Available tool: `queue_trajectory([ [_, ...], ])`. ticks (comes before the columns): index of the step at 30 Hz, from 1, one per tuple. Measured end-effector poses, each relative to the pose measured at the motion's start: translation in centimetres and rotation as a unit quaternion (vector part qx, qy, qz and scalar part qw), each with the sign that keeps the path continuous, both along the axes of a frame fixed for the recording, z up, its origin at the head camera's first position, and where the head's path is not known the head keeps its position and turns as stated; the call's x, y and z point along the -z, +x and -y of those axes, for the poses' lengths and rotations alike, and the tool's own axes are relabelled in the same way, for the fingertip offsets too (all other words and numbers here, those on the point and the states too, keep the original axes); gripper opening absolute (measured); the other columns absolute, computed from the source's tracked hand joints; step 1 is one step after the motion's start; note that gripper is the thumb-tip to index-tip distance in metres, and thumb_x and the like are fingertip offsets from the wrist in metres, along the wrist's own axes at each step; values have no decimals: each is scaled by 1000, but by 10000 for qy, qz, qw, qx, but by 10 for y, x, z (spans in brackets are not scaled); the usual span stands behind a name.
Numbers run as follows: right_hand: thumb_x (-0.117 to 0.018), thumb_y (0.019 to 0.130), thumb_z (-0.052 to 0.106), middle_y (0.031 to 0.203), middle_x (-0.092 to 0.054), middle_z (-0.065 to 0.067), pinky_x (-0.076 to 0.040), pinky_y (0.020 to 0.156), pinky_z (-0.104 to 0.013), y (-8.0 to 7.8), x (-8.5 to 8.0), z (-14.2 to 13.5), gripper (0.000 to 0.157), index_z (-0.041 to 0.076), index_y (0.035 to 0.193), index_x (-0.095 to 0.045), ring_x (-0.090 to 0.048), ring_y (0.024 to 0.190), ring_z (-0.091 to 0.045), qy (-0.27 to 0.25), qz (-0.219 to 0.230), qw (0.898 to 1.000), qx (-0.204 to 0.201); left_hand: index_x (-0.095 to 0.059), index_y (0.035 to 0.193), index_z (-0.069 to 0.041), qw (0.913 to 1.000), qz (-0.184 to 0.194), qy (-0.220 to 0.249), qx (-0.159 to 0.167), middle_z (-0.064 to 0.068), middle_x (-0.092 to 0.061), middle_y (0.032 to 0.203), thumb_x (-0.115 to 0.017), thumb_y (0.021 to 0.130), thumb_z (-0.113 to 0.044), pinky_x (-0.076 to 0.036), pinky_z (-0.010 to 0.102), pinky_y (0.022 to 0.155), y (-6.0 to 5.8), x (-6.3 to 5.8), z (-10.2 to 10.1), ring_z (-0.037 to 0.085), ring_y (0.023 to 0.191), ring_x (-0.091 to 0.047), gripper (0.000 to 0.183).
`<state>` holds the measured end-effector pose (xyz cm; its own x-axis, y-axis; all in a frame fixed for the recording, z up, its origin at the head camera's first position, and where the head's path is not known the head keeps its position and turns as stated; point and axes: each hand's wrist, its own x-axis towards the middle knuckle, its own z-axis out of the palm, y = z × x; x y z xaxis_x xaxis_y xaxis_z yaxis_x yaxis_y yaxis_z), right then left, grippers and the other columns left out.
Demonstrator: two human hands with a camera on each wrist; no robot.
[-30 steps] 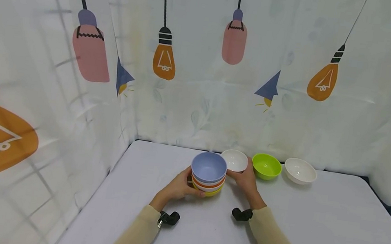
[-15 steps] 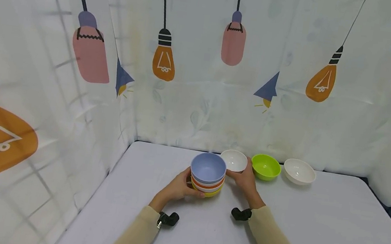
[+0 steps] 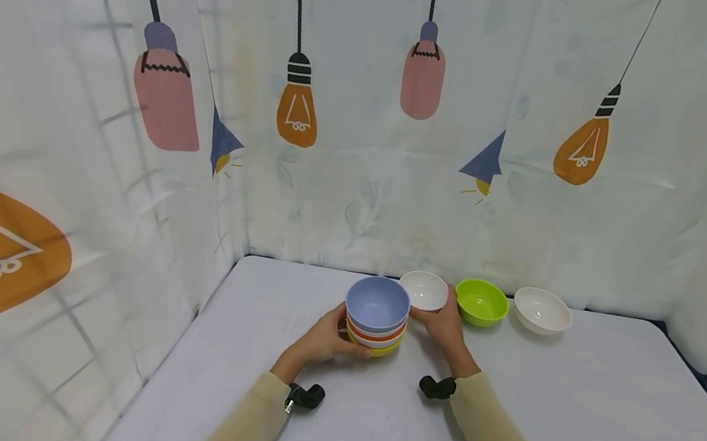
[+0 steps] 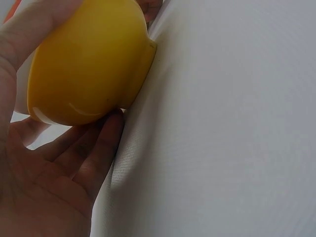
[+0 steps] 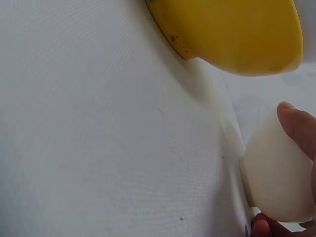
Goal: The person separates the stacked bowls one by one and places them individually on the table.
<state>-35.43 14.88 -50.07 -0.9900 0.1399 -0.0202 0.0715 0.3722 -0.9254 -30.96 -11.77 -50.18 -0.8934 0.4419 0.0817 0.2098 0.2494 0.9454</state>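
A stack of nested bowls stands upright on the white table, with a blue bowl (image 3: 378,304) on top. Below it show white and orange rims, and a yellow bowl (image 4: 94,59) forms the bottom. My left hand (image 3: 319,339) holds the stack from the left, thumb across the yellow bowl's front and fingers around its far side. Behind the stack to the right is a white bowl (image 3: 423,289), which my right hand (image 3: 445,327) grips. In the right wrist view the thumb lies on that white bowl (image 5: 276,168), with fingertips low by its base.
A green bowl (image 3: 481,302) stands just right of my right hand, and another white bowl (image 3: 542,310) sits farther right along the back of the table (image 3: 379,432). A curtain (image 3: 343,197) printed with lamps hangs behind and along the left side.
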Motion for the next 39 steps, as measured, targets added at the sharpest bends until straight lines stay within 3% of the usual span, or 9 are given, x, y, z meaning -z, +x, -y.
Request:
queue_trajectory([
  [5, -89, 81, 29, 157, -38, -15, -36, 122, -54, 5, 2, -3, 108, 14, 160, -18, -41, 145, -37, -58, -272, 9995, -147, -41, 153, -23, 10000, 3, -11, 11, 0, -57, 145, -95, 72, -21, -49, 43, 110, 0, 1, 0, 25, 131, -58, 97],
  [7, -88, 82, 30, 159, -36, -16, -36, 122, -53, 10, 2, -4, 110, 13, 161, -15, -40, 146, -37, -117, -310, 9992, -244, -42, 153, -23, 10000, -14, -17, 18, 0, -57, 145, -95, 72, -20, -49, 43, 110, -1, 1, 0, 24, 130, -58, 97],
  [12, -85, 84, 37, 164, -28, -22, -37, 120, -55, 24, -3, -7, 121, 14, 165, 2, -36, 149, -43, -73, 43, 9995, -298, -42, 152, -23, 10000, -35, 4, 14, 0, -57, 144, -95, 72, -21, -48, 44, 110, 0, 0, 0, 25, 131, -57, 96],
  [16, -83, 85, 43, 158, -33, -27, -45, 113, -57, 35, -9, -9, 121, 13, 165, 2, -41, 142, -46, 261, 374, 9987, -209, -42, 152, -25, 10000, -5, 16, -28, -1, -57, 144, -96, 72, -20, -48, 43, 110, 0, 0, -1, 24, 131, -57, 97],
  [23, -78, 91, 37, 139, -43, -23, -52, 102, -50, 54, -25, -6, 101, 7, 161, -12, -49, 125, -38, 396, 432, 9981, -207, -41, 153, -25, 10000, -6, 37, -37, -1, -57, 145, -96, 71, -18, -48, 43, 110, 0, -1, 0, 24, 131, -57, 98],
  [27, -74, 94, 29, 140, -45, -19, -50, 106, -51, 63, -36, 0, 78, 8, 155, -28, -49, 128, -36, 258, 223, 9982, -502, -41, 154, -26, 10000, -19, 18, -34, -1, -56, 146, -95, 72, -19, -48, 43, 110, 0, -1, 1, 24, 131, -57, 98],
  [30, -72, 95, 25, 144, -44, -18, -47, 111, -52, 69, -42, 5, 70, 10, 153, -34, -47, 132, -35, 193, 50, 9958, -888, -41, 154, -25, 10000, -11, 20, -14, -1, -56, 146, -95, 72, -19, -49, 42, 109, 0, -1, 1, 24, 130, -57, 98],
  [39, -80, 89, 31, 152, -39, -15, -42, 115, -54, 77, -48, 14, 87, 13, 157, -29, -41, 139, -36, 42, -351, 9824, -1832, -39, 155, -25, 10000, -23, -39, 29, 0, -56, 146, -94, 74, -21, -51, 40, 107, 1, 0, 0, 24, 129, -58, 98],
])
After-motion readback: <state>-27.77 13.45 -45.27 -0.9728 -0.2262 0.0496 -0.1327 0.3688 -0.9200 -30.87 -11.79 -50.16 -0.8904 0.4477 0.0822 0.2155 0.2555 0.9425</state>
